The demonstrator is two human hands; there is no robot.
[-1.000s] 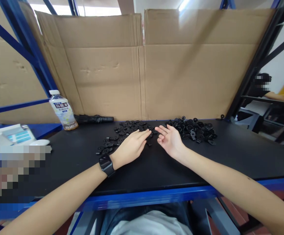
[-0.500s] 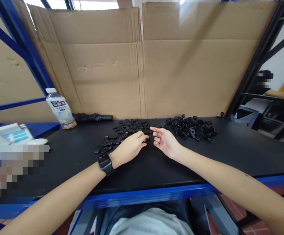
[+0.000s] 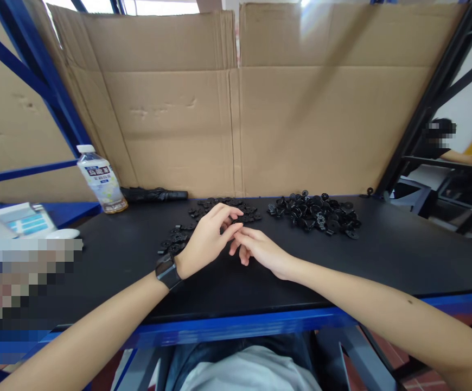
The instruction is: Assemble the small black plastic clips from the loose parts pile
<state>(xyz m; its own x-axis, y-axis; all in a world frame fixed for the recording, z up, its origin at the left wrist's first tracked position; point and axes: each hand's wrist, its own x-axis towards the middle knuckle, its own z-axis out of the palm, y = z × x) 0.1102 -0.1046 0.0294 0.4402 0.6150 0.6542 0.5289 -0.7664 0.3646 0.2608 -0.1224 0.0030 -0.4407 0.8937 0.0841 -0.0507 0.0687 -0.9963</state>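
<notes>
My left hand (image 3: 208,240) hangs just over the near edge of a loose spread of flat black plastic pieces (image 3: 223,210), with its fingers curled and apart. A black smartwatch (image 3: 167,272) sits on that wrist. My right hand (image 3: 259,251) lies against it, its fingertips touching my left fingers. Neither hand shows a piece in its grip. To the right, a taller heap of similar black pieces (image 3: 314,213) stands on the black tabletop (image 3: 236,277), out of reach of my fingertips.
A plastic drink bottle (image 3: 101,182) and a folded black umbrella (image 3: 154,194) stand at the table's back. Cardboard sheets (image 3: 171,119) line the blue steel rack (image 3: 44,92). A person (image 3: 433,144) sits beyond the rack at right. A blurred area covers the lower left.
My hands have come together, the right hand moving left and down until its fingers touch the left hand. The left hand has lifted off the pieces and its fingers have curled.
</notes>
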